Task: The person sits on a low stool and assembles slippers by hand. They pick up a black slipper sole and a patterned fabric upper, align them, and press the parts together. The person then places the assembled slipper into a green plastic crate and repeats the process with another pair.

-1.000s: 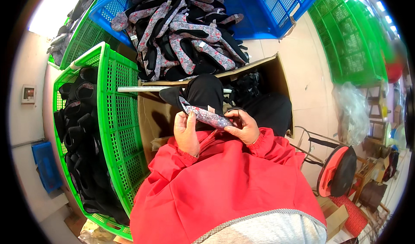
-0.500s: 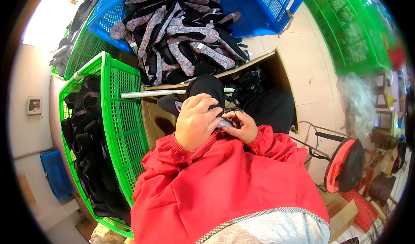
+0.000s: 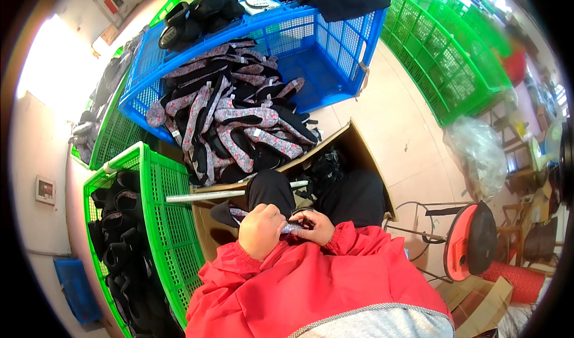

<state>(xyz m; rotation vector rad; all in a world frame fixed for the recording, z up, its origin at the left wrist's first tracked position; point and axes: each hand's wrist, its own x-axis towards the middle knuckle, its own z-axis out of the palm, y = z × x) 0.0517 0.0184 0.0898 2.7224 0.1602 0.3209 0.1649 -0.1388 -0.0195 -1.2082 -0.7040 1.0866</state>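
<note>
In my lap, both hands hold a black cloth slipper with a grey floral lining (image 3: 291, 227). One end of it sticks out left of my left hand, over my knee. My left hand (image 3: 262, 230) is closed on it, its back turned up and the fingertips mostly hidden. My right hand (image 3: 315, 227) pinches the edge between thumb and fingers, close beside the left. Much of the slipper is covered by my hands. Beyond my knees lies a heap of similar black slippers with floral patterned parts (image 3: 248, 118), spilling from a tipped blue crate (image 3: 344, 57).
An open cardboard box (image 3: 375, 169) around my legs holds black pieces (image 3: 327, 166). Across it lies a white rod (image 3: 197, 198). At left stands a green crate (image 3: 170, 218) of black slippers. At right are a round stool (image 3: 472, 242), a plastic bag (image 3: 478, 152) and green crates (image 3: 445, 57).
The view has tilted up, so the blue crate's top, with black shoes and dark cloth on it, now shows. My hands remain on the slipper, drawn slightly closer together.
</note>
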